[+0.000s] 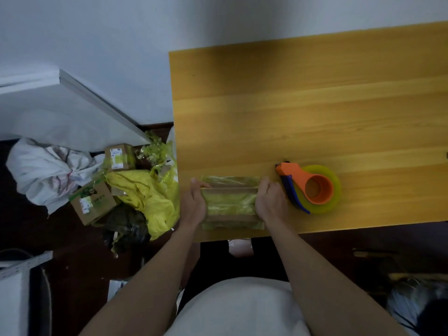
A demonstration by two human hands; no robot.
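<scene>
A small cardboard box (230, 202) wrapped in yellow-green tape lies on the wooden table (303, 112) near its front left corner. My left hand (194, 204) holds its left end, fingers curled over the top edge. My right hand (270, 200) grips the right end the same way. Just right of my right hand lies a tape dispenser (312, 187) with an orange and blue handle and a yellow-green tape roll.
On the dark floor left of the table lie two taped cardboard boxes (93, 202) (118, 157), a yellow plastic bag (150, 200), scraps of tape, a white bag (46, 170) and a dark bag. A white wall and door frame stand behind.
</scene>
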